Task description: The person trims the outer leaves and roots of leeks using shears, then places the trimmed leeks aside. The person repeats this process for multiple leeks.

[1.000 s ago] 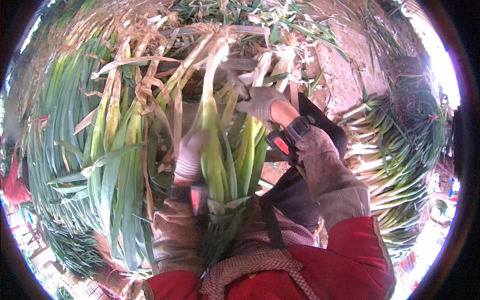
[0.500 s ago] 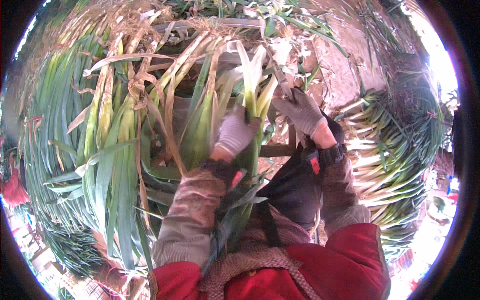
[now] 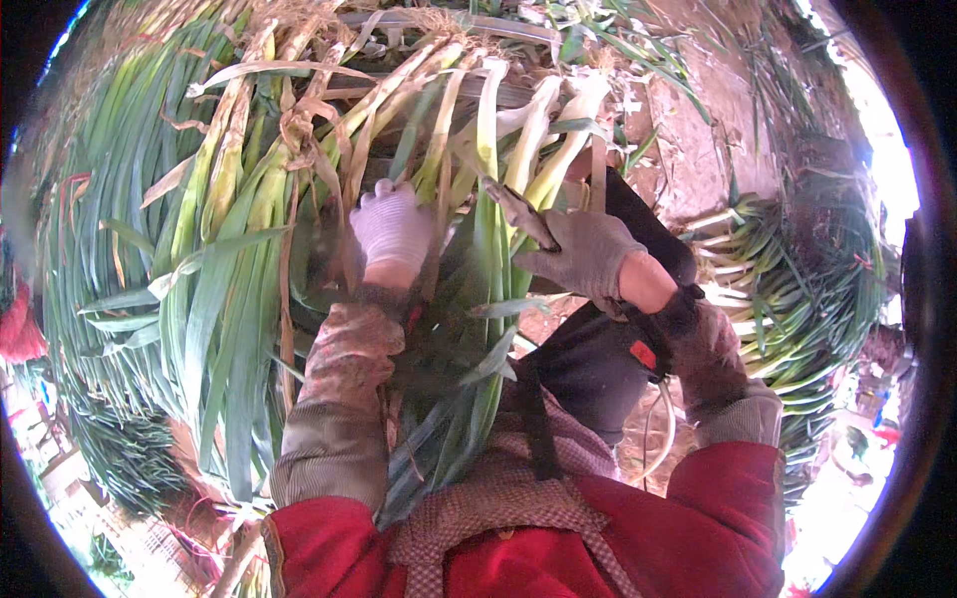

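My left hand [image 3: 392, 229], in a pale knit glove, is among the leeks left of centre, fingers curled; what they hold, if anything, is hidden. Beside it lie untrimmed leeks [image 3: 234, 184] with roots and dry brown outer leaves. My right hand [image 3: 583, 254], also gloved, closes on a narrow, dirty-bladed knife [image 3: 518, 214] that points up and left. Just left of and beyond that hand are several cleaned leeks [image 3: 533, 135] with pale, bare ends. Their green leaves [image 3: 483, 349] hang toward my lap.
A dense heap of leeks [image 3: 110, 249] fills the left side. At the right, a stack of leeks [image 3: 758, 299] lies with white ends inward. Scraps of leaf and root [image 3: 638, 50] litter the far ground. My dark-trousered knee [image 3: 588, 369] is below my right hand.
My left hand has let go of the cleaned leeks and moved left to the untrimmed ones. My right hand has come nearer with the knife, its blade now tilted further left.
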Demonstrator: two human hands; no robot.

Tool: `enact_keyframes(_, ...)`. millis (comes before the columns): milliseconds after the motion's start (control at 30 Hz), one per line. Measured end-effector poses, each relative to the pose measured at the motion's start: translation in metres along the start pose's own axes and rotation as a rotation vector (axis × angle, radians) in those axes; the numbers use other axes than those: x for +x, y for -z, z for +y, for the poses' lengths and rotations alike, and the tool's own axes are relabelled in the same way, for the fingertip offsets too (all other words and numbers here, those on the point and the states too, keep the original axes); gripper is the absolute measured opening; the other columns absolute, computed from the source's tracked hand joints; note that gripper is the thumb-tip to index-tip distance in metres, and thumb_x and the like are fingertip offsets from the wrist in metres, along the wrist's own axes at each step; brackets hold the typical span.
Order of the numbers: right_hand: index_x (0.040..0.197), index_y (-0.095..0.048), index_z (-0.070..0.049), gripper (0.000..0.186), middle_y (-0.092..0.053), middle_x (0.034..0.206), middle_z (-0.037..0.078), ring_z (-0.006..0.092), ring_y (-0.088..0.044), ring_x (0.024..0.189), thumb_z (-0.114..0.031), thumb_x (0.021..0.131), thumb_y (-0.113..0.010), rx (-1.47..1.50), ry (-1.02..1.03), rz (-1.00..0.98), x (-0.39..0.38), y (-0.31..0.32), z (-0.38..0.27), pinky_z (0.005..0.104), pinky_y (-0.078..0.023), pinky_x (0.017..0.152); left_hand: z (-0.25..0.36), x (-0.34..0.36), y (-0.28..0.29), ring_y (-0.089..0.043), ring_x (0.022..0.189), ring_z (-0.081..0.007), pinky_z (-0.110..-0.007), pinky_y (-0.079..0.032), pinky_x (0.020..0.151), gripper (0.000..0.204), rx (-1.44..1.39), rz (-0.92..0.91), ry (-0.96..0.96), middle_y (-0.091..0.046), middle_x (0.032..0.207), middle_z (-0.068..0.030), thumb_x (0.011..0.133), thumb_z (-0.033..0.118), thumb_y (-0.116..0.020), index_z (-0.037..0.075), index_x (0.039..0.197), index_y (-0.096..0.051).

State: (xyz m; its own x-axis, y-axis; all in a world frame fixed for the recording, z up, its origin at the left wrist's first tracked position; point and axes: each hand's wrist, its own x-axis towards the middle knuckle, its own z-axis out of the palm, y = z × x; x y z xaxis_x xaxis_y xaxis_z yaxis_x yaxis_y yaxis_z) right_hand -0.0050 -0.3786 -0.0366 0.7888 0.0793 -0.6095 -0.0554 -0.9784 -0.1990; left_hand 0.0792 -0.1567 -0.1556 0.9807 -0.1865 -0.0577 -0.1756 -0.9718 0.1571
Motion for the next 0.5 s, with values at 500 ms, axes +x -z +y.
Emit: enact_keyframes(500,0.089,-0.067,-0.001,0.058,-0.068,0.081,0.025,0.0425,-0.068,0.079,-0.059,0.086,-0.058,-0.229,0.038,-0.102,-0.002,0.034,-0.042,0.0489,-0.052,0.074,0.011,-0.005,-0.016,-0.067,0.104,-0.0295,-0.050,-0.048,0.086,0.044,0.070,-0.146,0.025,-0.066,0.116,-0.0134,0.087,0.043,-0.066,0.007,0.114,-0.065)
